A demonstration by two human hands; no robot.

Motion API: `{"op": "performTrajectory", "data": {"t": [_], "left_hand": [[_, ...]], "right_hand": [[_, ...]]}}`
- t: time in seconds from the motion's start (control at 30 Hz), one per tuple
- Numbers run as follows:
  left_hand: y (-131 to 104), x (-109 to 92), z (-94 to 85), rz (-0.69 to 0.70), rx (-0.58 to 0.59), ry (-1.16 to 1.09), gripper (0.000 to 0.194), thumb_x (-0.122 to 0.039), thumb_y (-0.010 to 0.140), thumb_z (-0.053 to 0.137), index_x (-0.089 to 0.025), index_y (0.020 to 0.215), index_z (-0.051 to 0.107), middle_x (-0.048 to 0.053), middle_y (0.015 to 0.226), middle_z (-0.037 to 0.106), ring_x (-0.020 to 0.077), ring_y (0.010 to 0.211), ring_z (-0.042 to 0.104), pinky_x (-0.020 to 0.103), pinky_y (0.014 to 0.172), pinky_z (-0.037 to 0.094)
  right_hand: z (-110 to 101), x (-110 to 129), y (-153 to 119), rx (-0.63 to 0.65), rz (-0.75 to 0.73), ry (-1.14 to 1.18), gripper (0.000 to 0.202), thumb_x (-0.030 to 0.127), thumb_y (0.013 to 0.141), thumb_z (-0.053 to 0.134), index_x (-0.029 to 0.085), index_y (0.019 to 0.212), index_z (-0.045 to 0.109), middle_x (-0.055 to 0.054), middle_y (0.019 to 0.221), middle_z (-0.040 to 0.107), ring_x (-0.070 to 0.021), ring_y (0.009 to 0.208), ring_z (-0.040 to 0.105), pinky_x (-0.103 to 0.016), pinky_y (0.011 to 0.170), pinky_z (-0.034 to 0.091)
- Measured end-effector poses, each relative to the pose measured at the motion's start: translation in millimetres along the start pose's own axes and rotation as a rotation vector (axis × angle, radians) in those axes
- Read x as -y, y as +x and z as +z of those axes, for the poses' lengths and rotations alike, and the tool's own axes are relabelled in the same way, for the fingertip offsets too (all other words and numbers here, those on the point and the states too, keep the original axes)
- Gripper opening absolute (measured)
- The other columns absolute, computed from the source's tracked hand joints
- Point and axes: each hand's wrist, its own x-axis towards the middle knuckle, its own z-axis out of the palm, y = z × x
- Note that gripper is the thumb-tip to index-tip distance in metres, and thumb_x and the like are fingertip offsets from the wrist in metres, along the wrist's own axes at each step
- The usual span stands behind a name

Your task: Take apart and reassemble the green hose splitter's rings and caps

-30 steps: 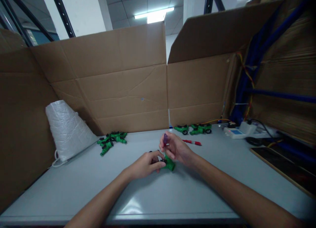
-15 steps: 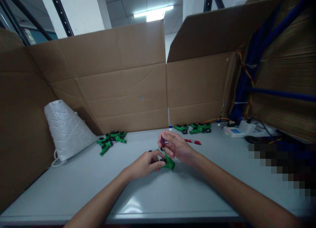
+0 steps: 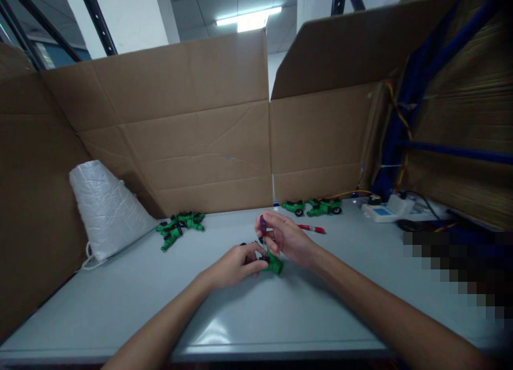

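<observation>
Near the middle of the table, my left hand (image 3: 240, 264) is closed around a small green and black toy vehicle (image 3: 274, 263), steadying it on the tabletop. Its green end sticks out to the right of my fingertips; the rest is mostly covered by them. My right hand (image 3: 285, 237) pinches a screwdriver (image 3: 263, 224) by its dark purple handle. The screwdriver stands almost upright, its thin metal shaft pointing down at the black part of the toy beside my left thumb. Where exactly the tip touches is too small to tell.
Several green and black toy parts (image 3: 172, 236) lie at the back left, next to a white wrapped bundle (image 3: 106, 212). Green toy vehicles with wheels (image 3: 324, 207) stand at the back right. A red pen (image 3: 311, 229) lies behind my right hand. A power strip (image 3: 385, 212) and cardboard walls (image 3: 192, 145) border the table (image 3: 120, 300).
Fingers of my right hand have shifted slightly on the screwdriver handle, showing more of it. My left hand and the toy vehicle stay in place.
</observation>
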Motion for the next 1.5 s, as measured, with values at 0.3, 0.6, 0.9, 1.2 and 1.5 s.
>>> {"op": "performTrajectory", "data": {"t": [0.3,0.6,0.9,1.2,1.5], "left_hand": [[0.1,-1.2,-0.2,0.003,0.003,0.005,0.036,-0.051,0.101,0.060,-0.016,0.109,0.066,-0.003,0.071,0.061,0.0127,0.061,0.052,0.023,0.062,0.040],[-0.4,-1.5,0.5,-0.009,0.004,0.005,0.033,-0.047,0.101,0.061,-0.017,0.112,0.065,-0.002,0.072,0.062,0.0121,0.061,0.051,0.022,0.061,0.038],[-0.9,-2.8,-0.4,0.008,0.011,0.025,0.029,-0.044,0.102,0.061,-0.017,0.111,0.067,-0.003,0.071,0.060,0.0123,0.062,0.051,0.022,0.062,0.038],[-1.4,-3.1,-1.8,0.017,0.020,0.023,0.036,-0.049,0.102,0.059,-0.017,0.114,0.068,-0.001,0.072,0.063,0.0131,0.062,0.052,0.022,0.063,0.040],[-1.1,0.5,-0.1,0.019,0.013,0.013,0.037,-0.051,0.101,0.060,-0.018,0.116,0.069,-0.001,0.072,0.065,0.0133,0.061,0.052,0.023,0.065,0.041]], "right_hand": [[-0.1,0.4,-0.4,0.012,0.030,0.004,0.036,0.055,0.095,0.069,0.021,0.098,0.059,0.000,0.080,0.071,-0.0056,0.042,0.049,-0.015,0.038,0.042],[5.2,-1.1,-1.6,0.030,-0.010,-0.058,0.039,0.053,0.093,0.075,0.021,0.115,0.067,-0.001,0.091,0.069,-0.0042,0.049,0.053,-0.015,0.044,0.047],[-1.7,-5.2,1.2,0.021,-0.024,-0.117,0.045,0.049,0.087,0.083,0.024,0.108,0.051,-0.002,0.093,0.076,-0.0048,0.043,0.053,-0.016,0.040,0.044],[0.2,-3.4,-1.1,0.049,-0.010,-0.082,0.042,0.059,0.095,0.070,0.025,0.118,0.062,0.003,0.083,0.063,-0.0035,0.045,0.049,-0.014,0.041,0.044],[-0.3,-6.7,2.9,0.014,-0.071,-0.130,0.038,0.056,0.095,0.071,0.021,0.108,0.062,-0.002,0.094,0.069,-0.0055,0.048,0.055,-0.018,0.042,0.049]]}}
